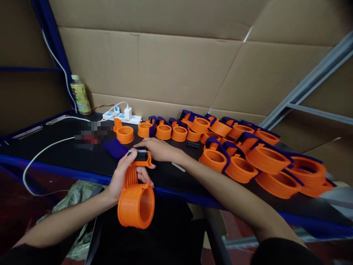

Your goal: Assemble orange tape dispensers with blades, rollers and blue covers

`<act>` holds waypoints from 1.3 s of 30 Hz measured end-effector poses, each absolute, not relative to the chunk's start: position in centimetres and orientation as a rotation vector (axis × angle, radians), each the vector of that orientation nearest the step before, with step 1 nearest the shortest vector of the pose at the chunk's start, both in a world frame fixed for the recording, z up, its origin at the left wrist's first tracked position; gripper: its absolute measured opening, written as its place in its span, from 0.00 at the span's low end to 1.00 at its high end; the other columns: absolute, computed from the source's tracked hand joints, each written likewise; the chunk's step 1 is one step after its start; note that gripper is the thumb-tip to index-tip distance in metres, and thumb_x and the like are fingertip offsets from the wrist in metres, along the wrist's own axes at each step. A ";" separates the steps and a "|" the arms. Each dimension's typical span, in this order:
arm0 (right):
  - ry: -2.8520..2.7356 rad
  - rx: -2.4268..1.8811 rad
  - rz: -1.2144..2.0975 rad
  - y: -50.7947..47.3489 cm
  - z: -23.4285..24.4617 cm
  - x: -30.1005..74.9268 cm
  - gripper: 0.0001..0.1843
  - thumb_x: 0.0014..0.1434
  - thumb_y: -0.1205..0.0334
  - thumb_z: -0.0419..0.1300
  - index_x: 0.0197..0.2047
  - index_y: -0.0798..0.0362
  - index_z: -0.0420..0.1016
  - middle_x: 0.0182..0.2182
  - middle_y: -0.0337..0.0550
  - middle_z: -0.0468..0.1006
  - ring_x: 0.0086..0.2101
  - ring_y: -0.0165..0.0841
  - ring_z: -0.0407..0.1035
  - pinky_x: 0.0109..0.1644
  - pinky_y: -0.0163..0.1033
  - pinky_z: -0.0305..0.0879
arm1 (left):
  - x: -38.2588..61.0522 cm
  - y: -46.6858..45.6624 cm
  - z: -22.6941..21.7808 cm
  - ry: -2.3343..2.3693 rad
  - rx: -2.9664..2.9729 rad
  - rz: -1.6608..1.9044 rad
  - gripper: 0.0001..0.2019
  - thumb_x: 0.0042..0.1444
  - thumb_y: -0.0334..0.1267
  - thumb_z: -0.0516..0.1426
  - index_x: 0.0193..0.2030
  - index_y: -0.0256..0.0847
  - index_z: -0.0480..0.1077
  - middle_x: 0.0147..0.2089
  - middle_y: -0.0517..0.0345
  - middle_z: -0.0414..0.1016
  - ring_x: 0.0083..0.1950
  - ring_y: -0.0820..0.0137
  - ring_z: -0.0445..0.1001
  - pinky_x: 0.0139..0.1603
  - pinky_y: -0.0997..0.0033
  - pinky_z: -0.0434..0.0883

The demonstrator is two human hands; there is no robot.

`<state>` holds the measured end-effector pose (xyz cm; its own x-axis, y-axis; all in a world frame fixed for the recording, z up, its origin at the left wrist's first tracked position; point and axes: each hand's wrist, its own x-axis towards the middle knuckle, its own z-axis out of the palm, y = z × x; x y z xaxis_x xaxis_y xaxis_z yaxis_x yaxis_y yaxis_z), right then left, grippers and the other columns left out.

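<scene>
My left hand (121,176) is closed around the handle of an orange tape dispenser (136,206), tilted with its round tape hub toward me. Its head bears a black strip and a serrated metal blade. My right hand (158,149) is at the far side of that head, fingers bent against it; their tips are hidden. Just left of the head, a dark blue flap (116,148) lies over the black tabletop. Past my right hand stand several orange dispensers with blue flaps (179,133). A small black part (192,144) lies near my right wrist.
More dispensers (268,158) are piled along the right of the table (63,147). A white power strip (135,119) with plugs and cables stands at the back. A yellow-labelled bottle (80,95) is at the back left. Cardboard (165,66) walls the rear.
</scene>
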<state>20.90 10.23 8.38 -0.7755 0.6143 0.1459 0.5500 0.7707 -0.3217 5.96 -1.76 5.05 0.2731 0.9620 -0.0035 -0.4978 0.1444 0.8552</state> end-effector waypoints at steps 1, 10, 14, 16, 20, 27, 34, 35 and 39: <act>-2.703 -0.918 0.389 10.6 8.2 20.9 0.17 0.61 0.68 0.61 0.53 0.48 0.79 0.47 0.45 0.80 0.47 0.37 0.73 0.49 0.37 0.66 | 6.0 -1.7 5.0 0.664 0.873 1.164 0.22 0.60 0.57 0.55 0.37 0.35 0.71 0.23 0.48 0.79 0.24 0.60 0.80 0.26 0.67 0.75; -2.460 -0.977 0.435 10.6 8.8 22.5 0.12 0.57 0.62 0.67 0.45 0.55 0.80 0.38 0.45 0.81 0.34 0.30 0.73 0.39 0.34 0.64 | 5.8 -1.2 4.9 0.656 0.794 1.124 0.28 0.62 0.59 0.51 0.41 0.32 0.75 0.24 0.47 0.79 0.24 0.60 0.80 0.27 0.66 0.75; -2.328 -1.004 0.546 10.1 9.7 23.3 0.11 0.59 0.59 0.65 0.43 0.55 0.78 0.36 0.43 0.80 0.32 0.28 0.72 0.35 0.32 0.67 | 5.7 -1.0 4.7 0.656 0.791 1.116 0.28 0.62 0.60 0.50 0.43 0.33 0.75 0.26 0.46 0.81 0.25 0.60 0.80 0.29 0.65 0.76; -2.249 -1.017 0.655 9.9 10.0 23.6 0.11 0.61 0.59 0.61 0.44 0.56 0.76 0.34 0.43 0.80 0.30 0.28 0.73 0.30 0.32 0.68 | 5.7 -0.9 4.6 0.659 0.793 1.128 0.29 0.61 0.61 0.51 0.45 0.33 0.75 0.27 0.46 0.81 0.26 0.59 0.81 0.30 0.63 0.77; -2.134 -0.972 0.962 9.0 10.4 24.3 0.12 0.65 0.58 0.53 0.45 0.55 0.73 0.33 0.43 0.79 0.27 0.28 0.74 0.23 0.30 0.70 | 5.8 -0.6 4.5 0.659 0.787 1.168 0.29 0.62 0.60 0.51 0.53 0.33 0.72 0.30 0.45 0.82 0.29 0.58 0.82 0.32 0.63 0.79; -1.890 -0.875 1.468 7.5 10.0 24.8 0.11 0.64 0.56 0.56 0.43 0.55 0.72 0.35 0.42 0.77 0.27 0.27 0.73 0.22 0.28 0.69 | 6.4 -0.6 4.7 0.667 0.814 1.295 0.22 0.64 0.51 0.54 0.58 0.38 0.67 0.42 0.45 0.84 0.26 0.63 0.81 0.33 0.57 0.81; -2.103 -0.746 0.912 5.9 9.6 24.1 0.14 0.63 0.55 0.61 0.49 0.52 0.73 0.34 0.39 0.75 0.32 0.28 0.72 0.30 0.31 0.72 | 6.2 -0.3 4.3 0.643 0.782 1.231 0.23 0.64 0.52 0.54 0.57 0.38 0.67 0.41 0.44 0.84 0.29 0.59 0.82 0.29 0.61 0.80; -2.149 -0.733 0.819 5.6 9.6 24.2 0.14 0.63 0.55 0.62 0.50 0.52 0.74 0.35 0.39 0.76 0.32 0.28 0.72 0.32 0.31 0.72 | 6.1 -0.2 4.3 0.630 0.778 1.217 0.23 0.64 0.53 0.54 0.57 0.38 0.68 0.39 0.45 0.83 0.29 0.59 0.82 0.29 0.60 0.80; -2.269 -0.583 0.555 5.1 9.8 24.7 0.15 0.64 0.57 0.62 0.53 0.51 0.76 0.44 0.44 0.77 0.35 0.29 0.73 0.34 0.33 0.74 | 5.9 0.2 4.1 0.602 0.755 1.170 0.19 0.63 0.53 0.55 0.49 0.37 0.68 0.33 0.47 0.82 0.31 0.58 0.82 0.33 0.58 0.80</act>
<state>24.73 5.13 9.80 -0.6405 0.5521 0.5338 0.2434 0.8052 -0.5408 5.87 0.17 4.08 0.2880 0.9571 -0.0327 -0.5834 0.2025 0.7865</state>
